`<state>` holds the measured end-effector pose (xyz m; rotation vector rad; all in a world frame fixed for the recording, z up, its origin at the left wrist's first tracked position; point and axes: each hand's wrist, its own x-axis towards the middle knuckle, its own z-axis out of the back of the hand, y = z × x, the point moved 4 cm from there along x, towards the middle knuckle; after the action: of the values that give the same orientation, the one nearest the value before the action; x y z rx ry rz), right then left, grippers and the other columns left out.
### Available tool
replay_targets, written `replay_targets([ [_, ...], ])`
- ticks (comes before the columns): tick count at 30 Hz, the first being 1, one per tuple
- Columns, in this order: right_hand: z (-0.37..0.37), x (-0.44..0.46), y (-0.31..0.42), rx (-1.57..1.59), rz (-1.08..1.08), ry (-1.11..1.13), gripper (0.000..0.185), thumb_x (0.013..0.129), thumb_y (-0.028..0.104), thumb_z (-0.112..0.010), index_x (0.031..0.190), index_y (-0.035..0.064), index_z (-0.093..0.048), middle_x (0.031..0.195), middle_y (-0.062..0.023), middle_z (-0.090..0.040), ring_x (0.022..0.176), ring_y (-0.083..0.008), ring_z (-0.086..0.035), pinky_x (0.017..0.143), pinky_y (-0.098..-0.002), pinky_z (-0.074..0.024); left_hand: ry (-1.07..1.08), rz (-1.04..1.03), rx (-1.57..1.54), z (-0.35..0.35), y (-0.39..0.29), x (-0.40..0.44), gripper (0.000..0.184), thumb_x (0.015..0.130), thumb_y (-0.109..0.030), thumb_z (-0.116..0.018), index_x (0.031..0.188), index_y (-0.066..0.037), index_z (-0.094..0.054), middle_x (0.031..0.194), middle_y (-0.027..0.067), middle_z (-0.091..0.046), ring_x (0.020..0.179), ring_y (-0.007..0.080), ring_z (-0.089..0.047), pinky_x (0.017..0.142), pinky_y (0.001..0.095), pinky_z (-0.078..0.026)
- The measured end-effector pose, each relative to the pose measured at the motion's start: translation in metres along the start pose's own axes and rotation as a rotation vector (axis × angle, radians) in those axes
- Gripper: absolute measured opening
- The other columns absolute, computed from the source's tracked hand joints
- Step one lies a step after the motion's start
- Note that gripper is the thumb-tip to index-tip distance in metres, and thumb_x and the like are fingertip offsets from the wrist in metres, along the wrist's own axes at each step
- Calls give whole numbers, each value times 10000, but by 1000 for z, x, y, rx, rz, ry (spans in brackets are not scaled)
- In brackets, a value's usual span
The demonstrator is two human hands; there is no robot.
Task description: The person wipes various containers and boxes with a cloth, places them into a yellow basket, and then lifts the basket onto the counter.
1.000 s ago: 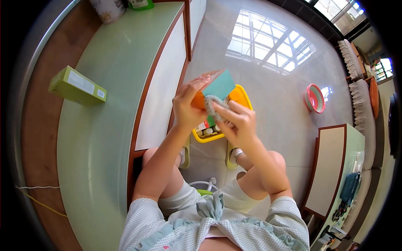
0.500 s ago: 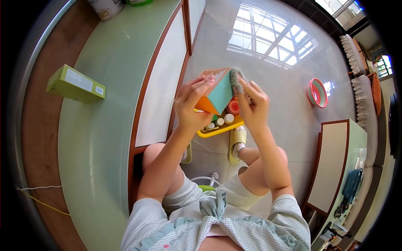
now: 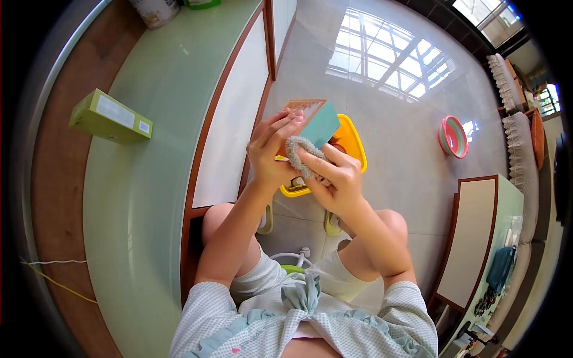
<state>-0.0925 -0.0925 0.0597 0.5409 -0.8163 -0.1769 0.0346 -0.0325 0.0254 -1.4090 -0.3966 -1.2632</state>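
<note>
My left hand [image 3: 270, 149] is wrapped round the left side of an orange and teal box [image 3: 323, 124], held up tilted in front of me. My right hand [image 3: 339, 178] grips a fuzzy grey cloth [image 3: 305, 156], which lies against the near end of the box. Under the box, a yellow basket [image 3: 357, 143] rests on the floor. My hands and the box hide most of what is in it.
On the green-topped cabinet [image 3: 149, 191] at the left lies a green box [image 3: 113, 117], with a can [image 3: 156, 12] at the far end. A pink-rimmed basin [image 3: 453, 137] is on the floor at the right. A second cabinet [image 3: 468, 235] stands at the lower right.
My right hand has brought the cloth from the far right edge of the box down and left to its near end. The box stays in my left hand, slightly turned.
</note>
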Motion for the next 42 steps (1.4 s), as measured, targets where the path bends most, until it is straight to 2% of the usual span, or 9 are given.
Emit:
replay_targets([
  [3, 5, -1, -22, 72, -277, -39, 343, 674, 60, -649, 1015, 79, -680, 609, -62, -465, 461, -183, -466, 465, -279, -397, 31, -35, 25, -1, 0, -2, 500, 553, -25, -702, 1040, -105, -628, 1057, 43, -652, 1003, 279, -607, 832, 354, -517],
  [7, 16, 9, -32, 68, -379, -152, 357, 689, 22, -629, 1037, 82, -678, 579, -64, -448, 454, -151, -455, 456, -247, -368, 61, -56, 70, -6, -4, -3, 468, 561, -24, -666, 1020, -112, -634, 1060, 28, -650, 1004, 269, -606, 825, 349, -520],
  [11, 9, 2, 1, 0, 36, -8, 393, 644, 59, -628, 1030, 111, -682, 601, -54, -464, 470, -171, -470, 460, -283, -383, 71, -99, 140, -6, -3, -2, 448, 566, -33, -668, 1007, -106, -634, 1052, 26, -654, 998, 257, -610, 805, 333, -526],
  [17, 22, 1, -41, -10, -330, -176, 392, 649, 55, -623, 1032, 116, -680, 609, -52, -483, 480, -165, -472, 458, -282, -379, 130, -148, 139, -9, -12, -3, 395, 594, -44, -724, 975, -68, -624, 1017, 66, -669, 979, 276, -623, 811, 335, -521],
  [22, 15, 0, -4, -45, 49, -55, 334, 661, 80, -637, 988, 120, -692, 577, -47, -409, 472, -164, -454, 452, -301, -373, 73, -146, 114, -5, -9, -1, 373, 620, -57, -730, 967, -52, -596, 1018, 80, -669, 981, 286, -622, 834, 346, -510],
  [29, 16, 3, -28, -81, -241, -191, 343, 676, 28, -614, 1006, 89, -684, 595, -50, -422, 458, -160, -440, 427, -286, -358, -55, -3, -88, -5, -6, -2, 415, 606, -35, -729, 997, -45, -589, 1035, 94, -659, 995, 282, -610, 867, 364, -496],
  [34, 3, 1, 0, -49, 43, -44, 345, 680, 74, -631, 1019, 115, -682, 643, -60, -491, 519, -173, -538, 477, -291, -422, -123, 55, -52, 8, 6, -2, 430, 607, -47, -748, 999, -35, -574, 1039, 116, -656, 1009, 286, -602, 887, 374, -482],
  [37, 8, 1, -29, -2, -358, -148, 353, 694, 61, -629, 1039, 116, -679, 642, -58, -486, 477, -159, -514, 465, -278, -413, -95, 77, -78, 7, 4, -3, 430, 620, -56, -749, 1010, -33, -568, 1053, 122, -651, 1018, 283, -600, 890, 370, -476],
  [42, -3, -2, -1, 5, 13, -50, 389, 671, 72, -641, 1054, 126, -675, 650, -49, -476, 504, -174, -503, 465, -291, -416, -146, 177, -194, 4, 10, -9, 443, 620, -78, -774, 1006, -22, -564, 1080, 138, -633, 1012, 271, -607, 885, 356, -475],
])
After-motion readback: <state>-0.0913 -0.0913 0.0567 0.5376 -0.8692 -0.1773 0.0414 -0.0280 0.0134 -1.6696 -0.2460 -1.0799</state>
